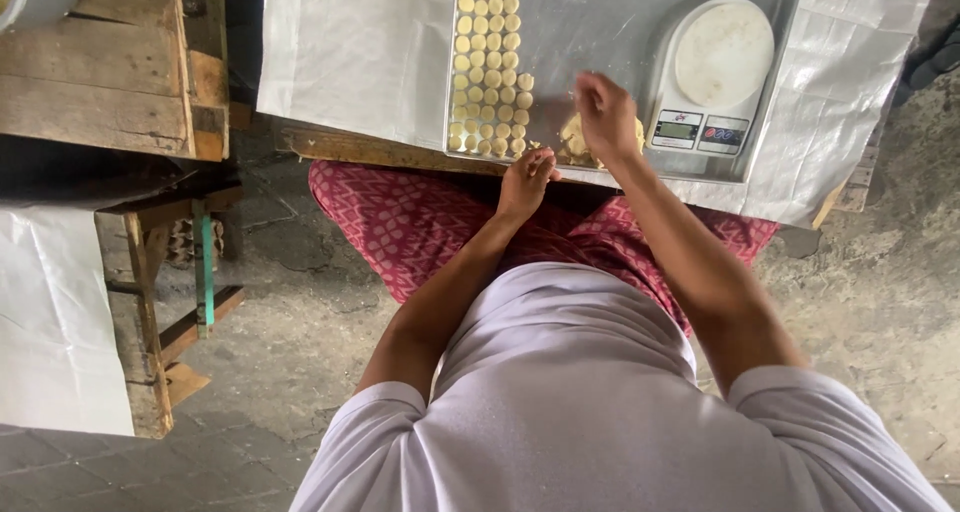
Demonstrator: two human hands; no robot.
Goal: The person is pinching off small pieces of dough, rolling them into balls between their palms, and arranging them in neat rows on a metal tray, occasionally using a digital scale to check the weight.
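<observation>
The table in the upper middle of the frame is covered with a white sheet and cut off at the top edge; its wooden edge shows just below the sheet. On it lies a metal tray, also cut off at the top. At the tray's right stands a white kitchen scale with a round plate, a small grey display and a red and blue label at its near end. Rows of small round pale dough pieces fill the tray's left part. The dough lump sits at the tray's near edge, mostly hidden by the right hand, whose fingers curl down onto it; whether they pinch it is hard to tell. The left hand rests at the tray's near edge with fingers loosely bent; whether it holds anything is unclear.
</observation>
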